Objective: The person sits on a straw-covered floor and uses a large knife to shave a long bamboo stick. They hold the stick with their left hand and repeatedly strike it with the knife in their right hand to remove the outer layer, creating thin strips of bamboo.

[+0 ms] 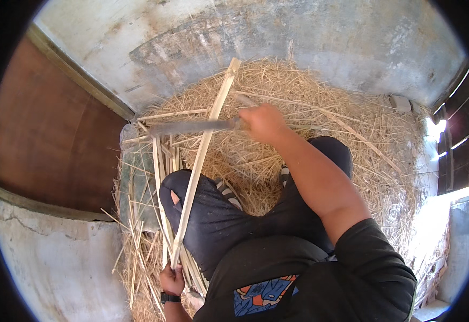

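My left hand [171, 280], with a dark band at its wrist, is closed around the lower end of a long pale strip of split bamboo or wood [194, 180]. The strip slants up and away past my left knee, its far end above the straw. In my right hand [265, 122] is the handle of a long-bladed knife [181, 127], like a machete. Its dark blade points left and crosses the strip at about its upper third. Whether blade and strip touch, I cannot tell. More pale strips [159, 182] lie beside my left leg.
Straw-like shavings [374, 123] cover the floor around my legs. A worn plastered wall [320, 48] curves across the far side, with a brown panel [57, 123] at the left. A small block [400, 103] sits at the far right, near dark slats [462, 129] letting in bright light.
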### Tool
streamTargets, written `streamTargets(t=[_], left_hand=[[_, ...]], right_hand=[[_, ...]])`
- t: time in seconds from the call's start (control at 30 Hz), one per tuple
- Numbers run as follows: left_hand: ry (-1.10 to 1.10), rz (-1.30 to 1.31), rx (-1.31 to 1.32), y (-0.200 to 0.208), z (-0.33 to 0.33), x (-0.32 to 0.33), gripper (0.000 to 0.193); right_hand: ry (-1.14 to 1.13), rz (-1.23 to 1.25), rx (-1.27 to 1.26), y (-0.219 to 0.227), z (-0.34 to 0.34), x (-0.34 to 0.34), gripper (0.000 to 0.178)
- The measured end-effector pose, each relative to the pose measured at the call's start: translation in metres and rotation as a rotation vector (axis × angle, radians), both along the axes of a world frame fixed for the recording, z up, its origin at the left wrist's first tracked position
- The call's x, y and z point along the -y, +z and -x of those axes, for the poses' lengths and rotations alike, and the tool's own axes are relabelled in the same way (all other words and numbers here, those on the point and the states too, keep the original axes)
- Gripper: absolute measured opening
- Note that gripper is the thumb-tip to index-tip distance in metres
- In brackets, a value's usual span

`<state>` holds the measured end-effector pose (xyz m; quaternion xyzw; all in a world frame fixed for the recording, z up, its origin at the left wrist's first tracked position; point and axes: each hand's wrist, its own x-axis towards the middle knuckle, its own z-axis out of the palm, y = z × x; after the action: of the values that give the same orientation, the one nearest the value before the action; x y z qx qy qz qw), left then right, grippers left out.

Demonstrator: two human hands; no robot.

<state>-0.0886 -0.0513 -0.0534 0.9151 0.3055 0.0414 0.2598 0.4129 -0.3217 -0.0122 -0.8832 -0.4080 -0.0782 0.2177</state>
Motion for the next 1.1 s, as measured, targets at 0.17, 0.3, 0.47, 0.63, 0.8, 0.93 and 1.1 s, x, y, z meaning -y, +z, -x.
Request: streamTargets(t=[0.17, 0.3, 0.47, 0.63, 0.8, 0.93, 1.1], left_hand=[[0.008, -0.025, 0.035, -0.007, -0.003, -0.006, 0.032], [-0.075, -0.058, 0.044, 0.010, -0.003, -0.012, 0.036], [-0.007, 0.060, 0.012, 0.009, -0.006, -0.004, 0.045], [-0.003, 0.032, 0.125, -0.009, -0.001, -0.012, 0.052], [-0.049, -0.149, 0.013, 0.014, -0.018, -0.011, 0.051], [-0.024, 0.032, 0.050, 0.009, -0.014, -0.010, 0.047], [-0.020, 0.131, 0.037, -0.010, -0.006, -0.014, 0.045]], right_hand=[[-0.505, -0.208, -0.594, -0.010, -0.034, -0.001, 0.024], [-0.466, -0.045, -0.407, -0.004, -0.030, 0.006, 0.025], [-0.142, -0.048, -0.272, 0.010, 0.010, -0.006, 0.024], [0.000, 0.228, -0.028, 0.013, 0.001, -0.014, 0.022], [-0.546, -0.046, -0.391, -0.011, -0.036, 0.011, 0.028], [-0.492, -0.051, -0.347, -0.001, -0.021, -0.002, 0.033], [-0.107, 0.004, -0.105, 0.009, 0.016, -0.010, 0.031]])
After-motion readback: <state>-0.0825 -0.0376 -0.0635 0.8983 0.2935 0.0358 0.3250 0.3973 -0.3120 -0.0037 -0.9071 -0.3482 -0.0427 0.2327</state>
